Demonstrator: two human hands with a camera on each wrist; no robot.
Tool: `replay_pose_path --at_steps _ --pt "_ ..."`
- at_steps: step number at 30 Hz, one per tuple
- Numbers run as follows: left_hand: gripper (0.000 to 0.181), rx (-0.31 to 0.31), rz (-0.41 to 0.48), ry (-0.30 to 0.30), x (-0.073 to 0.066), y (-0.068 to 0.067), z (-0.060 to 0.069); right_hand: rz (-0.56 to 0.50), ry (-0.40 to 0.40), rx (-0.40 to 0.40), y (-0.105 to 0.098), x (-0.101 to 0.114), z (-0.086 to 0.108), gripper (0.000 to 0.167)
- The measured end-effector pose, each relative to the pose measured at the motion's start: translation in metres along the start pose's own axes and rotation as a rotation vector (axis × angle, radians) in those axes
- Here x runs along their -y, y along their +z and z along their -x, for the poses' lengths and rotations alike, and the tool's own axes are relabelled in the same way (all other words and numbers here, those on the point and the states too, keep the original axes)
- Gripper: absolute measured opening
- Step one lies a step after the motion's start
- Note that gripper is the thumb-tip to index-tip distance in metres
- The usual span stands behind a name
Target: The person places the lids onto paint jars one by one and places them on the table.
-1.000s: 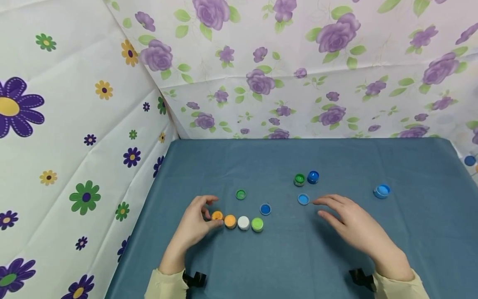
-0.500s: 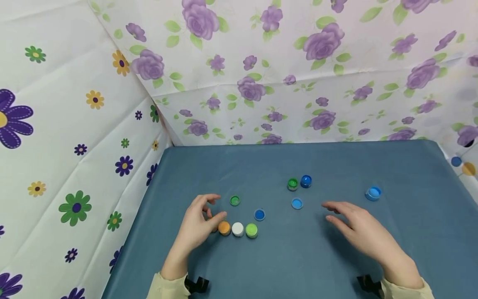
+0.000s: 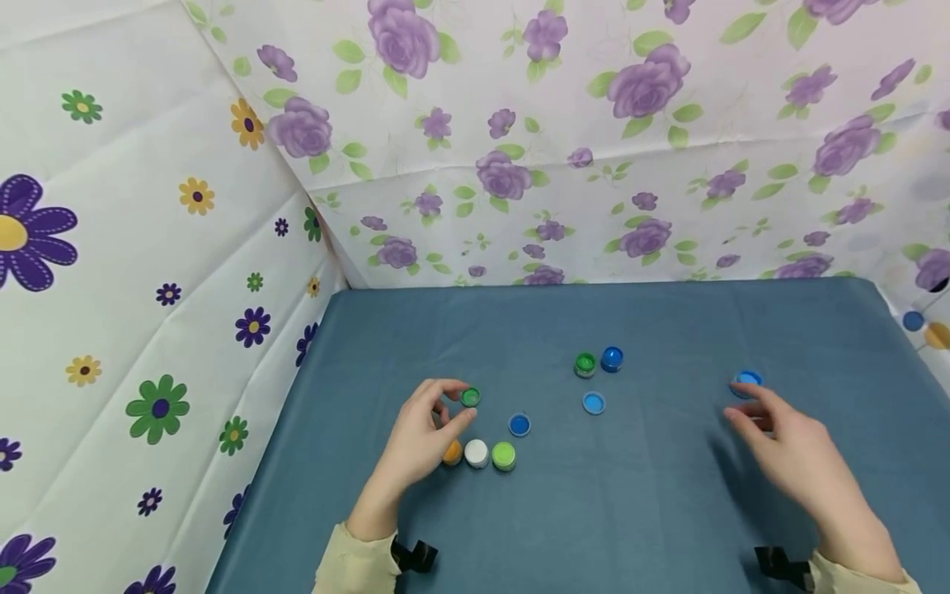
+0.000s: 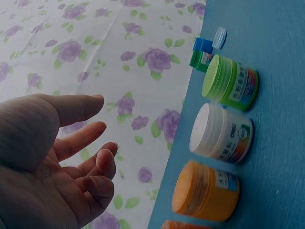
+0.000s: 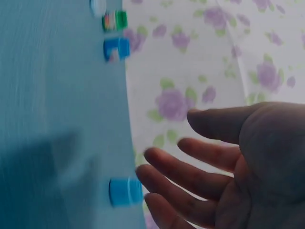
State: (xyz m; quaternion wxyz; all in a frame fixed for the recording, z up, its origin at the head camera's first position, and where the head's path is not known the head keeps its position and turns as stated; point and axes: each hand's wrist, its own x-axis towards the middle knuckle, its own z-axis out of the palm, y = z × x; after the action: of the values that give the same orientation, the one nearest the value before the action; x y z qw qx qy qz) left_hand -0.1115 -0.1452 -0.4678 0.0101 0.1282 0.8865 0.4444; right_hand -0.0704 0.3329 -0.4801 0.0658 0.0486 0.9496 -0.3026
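Note:
My left hand (image 3: 416, 433) hovers over the row of paint jars, fingers loosely bent around nothing. Its fingertips are nearest the green lid (image 3: 471, 398); contact cannot be told. Beneath it stand an orange jar (image 4: 207, 191), a white jar (image 4: 221, 133) and a light green jar (image 4: 231, 82), all capped. Another orange jar (image 4: 183, 224) shows only at that view's edge. On the right, my right hand (image 3: 797, 454) holds nothing and has its relaxed fingers close to a light blue jar (image 5: 126, 192), partly covering it in the head view.
An uncapped green jar (image 3: 585, 365) and a dark blue jar (image 3: 612, 360) stand side by side farther back. A light blue lid (image 3: 594, 403) and a dark blue lid (image 3: 519, 425) lie on the blue tablecloth (image 3: 616, 511). Floral sheets hang behind and left.
My right hand has moved right, from beside the light blue lid to the light blue jar. My left hand has shifted right from the orange jars toward the green lid.

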Motion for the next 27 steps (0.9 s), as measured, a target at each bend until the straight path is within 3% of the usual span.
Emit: replay_pose_path --at_steps 5,8,17,22,27 --pt "0.030 0.022 0.014 0.015 -0.008 0.006 -0.002 0.001 0.114 -0.134 -0.011 -0.026 -0.006 0.080" --pt "0.031 0.039 0.019 0.030 -0.012 0.011 -0.002 -0.013 0.160 -0.176 -0.014 -0.039 -0.010 0.087" --pt "0.028 0.090 0.039 0.047 -0.022 0.022 -0.003 -0.156 0.105 -0.085 -0.009 -0.063 -0.034 0.095" --pt "0.028 0.131 0.056 0.089 -0.040 0.033 -0.007 -0.116 0.093 -0.089 -0.001 -0.059 -0.048 0.093" --pt "0.026 0.164 0.051 0.129 -0.058 0.060 -0.020 -0.070 0.098 -0.116 0.007 -0.055 -0.058 0.083"
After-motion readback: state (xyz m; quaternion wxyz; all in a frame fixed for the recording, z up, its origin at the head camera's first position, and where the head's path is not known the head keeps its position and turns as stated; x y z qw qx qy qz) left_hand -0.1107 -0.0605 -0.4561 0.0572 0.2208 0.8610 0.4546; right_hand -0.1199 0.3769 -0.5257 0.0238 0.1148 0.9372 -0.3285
